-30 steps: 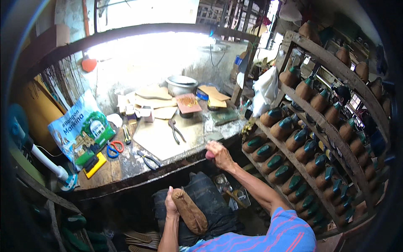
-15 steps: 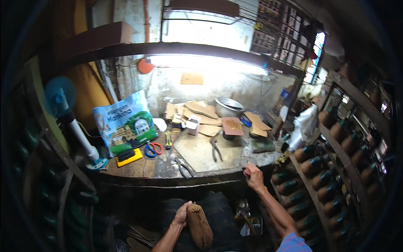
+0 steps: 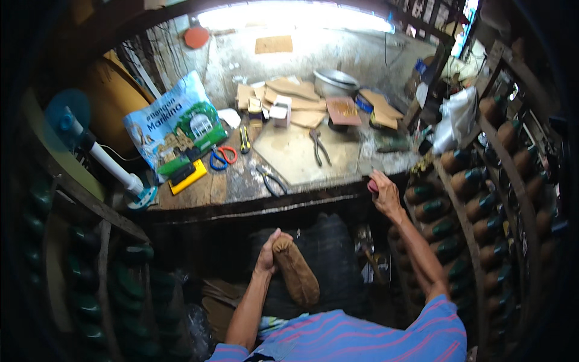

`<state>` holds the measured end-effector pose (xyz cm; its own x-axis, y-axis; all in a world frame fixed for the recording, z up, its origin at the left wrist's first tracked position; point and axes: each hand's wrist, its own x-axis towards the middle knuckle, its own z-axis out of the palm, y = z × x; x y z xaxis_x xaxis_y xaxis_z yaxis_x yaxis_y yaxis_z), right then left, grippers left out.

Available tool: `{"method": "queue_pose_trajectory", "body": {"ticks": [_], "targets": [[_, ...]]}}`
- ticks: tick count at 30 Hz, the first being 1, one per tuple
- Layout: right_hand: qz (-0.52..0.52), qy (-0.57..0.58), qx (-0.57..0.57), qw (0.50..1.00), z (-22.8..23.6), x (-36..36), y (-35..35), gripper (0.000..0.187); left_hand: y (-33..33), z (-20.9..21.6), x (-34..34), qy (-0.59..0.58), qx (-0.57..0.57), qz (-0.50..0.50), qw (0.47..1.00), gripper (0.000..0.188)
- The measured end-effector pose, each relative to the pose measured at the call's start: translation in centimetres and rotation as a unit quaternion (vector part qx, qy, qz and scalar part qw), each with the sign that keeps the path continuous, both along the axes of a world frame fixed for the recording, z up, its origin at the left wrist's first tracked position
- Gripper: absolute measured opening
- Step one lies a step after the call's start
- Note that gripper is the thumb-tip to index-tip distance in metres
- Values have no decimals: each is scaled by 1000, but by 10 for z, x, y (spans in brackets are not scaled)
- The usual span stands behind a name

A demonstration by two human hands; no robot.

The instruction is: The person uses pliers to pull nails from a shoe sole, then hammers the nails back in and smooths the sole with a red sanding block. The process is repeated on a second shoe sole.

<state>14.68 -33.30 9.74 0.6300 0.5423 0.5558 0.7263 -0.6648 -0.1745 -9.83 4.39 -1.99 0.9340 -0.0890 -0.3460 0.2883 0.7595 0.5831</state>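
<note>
**Brown shoe upper steadied on the lap, other hand at the bench edge**

The brown shoe piece [image 3: 294, 269] lies lengthwise across the person's lap, over the dark trousers [image 3: 329, 250], its toe end pointing toward the bench. It looks like soft leather or suede shaped over a firm form: probably light, with a stiff body and a matte, grippy surface, unlikely to slip or break. The narrow upper end seems the natural place to hold it, and that is where the left hand [image 3: 267, 256] sits, fingers curled loosely around the tip.

The right hand [image 3: 382, 192] reaches up to the front edge of the wooden workbench [image 3: 229, 187], closed around a small reddish thing [image 3: 373, 186] too small to identify.

On the bench lie pliers [image 3: 319, 148] on a pale cutting board [image 3: 301, 158], orange-handled scissors [image 3: 223, 155], a yellow-and-black tool [image 3: 187, 175], cardboard patterns [image 3: 295, 90], a metal pot [image 3: 335, 81] and a printed bag [image 3: 175, 123]. A small fan [image 3: 69, 120] stands to the left. Racks of shoe lasts [image 3: 476, 181] fill the right side.
</note>
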Motion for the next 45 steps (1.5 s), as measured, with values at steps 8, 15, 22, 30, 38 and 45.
{"method": "queue_pose_trajectory", "body": {"ticks": [8, 15, 22, 30, 38, 45], "targets": [[-69, 72, -128, 987, 2, -7, 9, 49, -2, -3, 4, 5, 9, -3, 1000, 54], [-104, 63, -118, 986, -3, -9, 16, 50, 0, -7, 7, 30, 37, -1, 999, 56], [-123, 101, -100, 982, 4, -1, 19, 60, -1, -1, 5, 15, 29, -4, 999, 55], [-84, 122, -116, 982, 17, 9, 28, 54, -1, 4, 4, 7, 32, -4, 999, 53], [-97, 182, -73, 976, 24, 42, 16, 26, -23, -3, 9, 12, 41, 21, 999, 58], [-289, 267, 634, 665, -10, 79, 20, 17, -42, -19, 11, -10, 55, 24, 998, 60]]}}
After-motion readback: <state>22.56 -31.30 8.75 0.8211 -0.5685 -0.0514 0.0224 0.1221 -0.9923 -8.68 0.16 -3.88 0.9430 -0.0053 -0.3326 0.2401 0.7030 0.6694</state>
